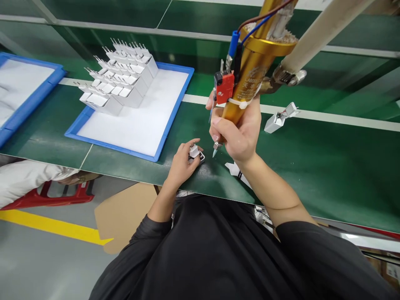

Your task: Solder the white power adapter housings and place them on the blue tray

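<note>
A small white plug part [194,151] is pinched by the left hand [183,163] on the green belt [328,166]. A gold dispensing tool [250,71] is gripped by the right hand [239,133] — tip just beside the part. White chargers [117,79] are stacked on a blue tray [175,112].

head-worn view, looking down, close over bench [312,166]

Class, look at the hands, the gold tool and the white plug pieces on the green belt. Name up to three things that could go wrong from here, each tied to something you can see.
1. The pointed tip of the gold tool, gripped in the right hand, hangs close to the left hand, whose fingers pinch the small white plug part; a slip could jab them.
2. The stacked white chargers sit at the blue tray's corner, so a knock might topple them.
3. The loose charger lies tipped on the green belt and might be missed.
</note>
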Available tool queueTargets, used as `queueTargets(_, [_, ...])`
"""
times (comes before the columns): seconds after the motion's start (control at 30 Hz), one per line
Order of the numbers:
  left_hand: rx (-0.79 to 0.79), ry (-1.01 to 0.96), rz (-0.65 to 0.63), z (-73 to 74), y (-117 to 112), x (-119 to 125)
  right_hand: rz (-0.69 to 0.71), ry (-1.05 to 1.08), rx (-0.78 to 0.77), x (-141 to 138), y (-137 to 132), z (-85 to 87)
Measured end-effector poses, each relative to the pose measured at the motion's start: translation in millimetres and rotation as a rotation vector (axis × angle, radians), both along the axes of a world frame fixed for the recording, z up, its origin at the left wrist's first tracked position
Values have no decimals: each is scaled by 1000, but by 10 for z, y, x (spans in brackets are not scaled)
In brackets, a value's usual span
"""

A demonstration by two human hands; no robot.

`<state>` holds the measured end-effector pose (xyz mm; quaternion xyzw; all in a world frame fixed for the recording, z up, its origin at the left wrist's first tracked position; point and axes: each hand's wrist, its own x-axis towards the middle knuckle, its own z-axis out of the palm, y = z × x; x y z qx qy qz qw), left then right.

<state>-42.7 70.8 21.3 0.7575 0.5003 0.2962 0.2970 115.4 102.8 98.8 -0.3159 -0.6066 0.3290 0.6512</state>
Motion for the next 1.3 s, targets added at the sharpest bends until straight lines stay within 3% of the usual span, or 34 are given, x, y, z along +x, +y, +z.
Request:
queueTargets(0.2, [103, 271, -175, 166, -62, -146, -2, 26, -27, -12, -64, 65])
queueTargets(0.43, [129, 222, 8, 86, -116, -96, -33, -15, -85, -24, -90, 91])
queueTargets(0.57, [195, 227, 47, -17, -130, -13, -33, 1, -69, -24, -88, 82])
queueTargets(0.73, [179, 396, 90, -60, -144, 23, -20, 9, -37, -22, -95, 94])
queueTargets(1.03, [126, 609, -34, 77, -65, -24, -27, -16, -92, -14, -93, 96])
queueTargets(1.2, [256, 514, -35, -33, -47, -29, -25, 19, -38, -21, -74, 86])
queueTargets(1.3, [248, 438, -45, -92, -40, -12, -32, 25, -31, -29, -70, 90])
